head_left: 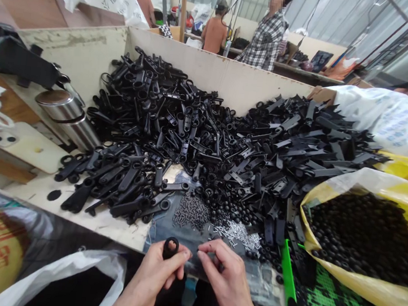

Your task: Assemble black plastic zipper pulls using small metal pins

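My left hand (151,274) is closed around a black plastic piece with a ring-shaped end (166,252), which sticks up between thumb and fingers. Close by on the right, my right hand (225,275) has its thumb and forefinger pinched on something small and dark, too small to name. Both hands are over the near edge of the work surface, fingertips slightly apart. Just beyond them lie a heap of small grey screws (192,211) and a scatter of silver pins (240,236) on a dark cloth (166,229).
Black ringed parts (164,114) and flat black pieces (300,144) are heaped behind. To the right are a yellow bag (318,185) of round black pieces and a green basket (288,275). A steel flask (71,118) and phone (24,145) stand left. People work beyond the partition.
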Motion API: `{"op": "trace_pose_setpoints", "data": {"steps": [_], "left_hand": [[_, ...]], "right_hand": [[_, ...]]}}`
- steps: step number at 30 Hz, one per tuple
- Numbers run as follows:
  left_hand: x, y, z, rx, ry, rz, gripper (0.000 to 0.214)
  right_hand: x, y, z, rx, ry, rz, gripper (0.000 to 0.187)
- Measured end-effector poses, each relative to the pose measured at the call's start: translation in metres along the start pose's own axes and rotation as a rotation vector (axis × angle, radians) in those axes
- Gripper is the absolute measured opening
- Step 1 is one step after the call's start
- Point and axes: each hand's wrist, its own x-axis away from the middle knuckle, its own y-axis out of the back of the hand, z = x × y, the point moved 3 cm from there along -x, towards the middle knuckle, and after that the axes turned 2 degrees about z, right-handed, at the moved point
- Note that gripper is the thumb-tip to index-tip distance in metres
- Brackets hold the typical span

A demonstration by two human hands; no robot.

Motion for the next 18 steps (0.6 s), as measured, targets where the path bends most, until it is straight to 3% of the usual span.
{"op": "trace_pose_setpoints", "data": {"steps": [18], "left_hand": [[-0.0023,-0.0069,0.0033,-0.023,-0.033,0.014,0.035]], "right_hand": [[0.0057,-0.0043,0.0027,-0.074,0.067,0.013,0.013]]}}
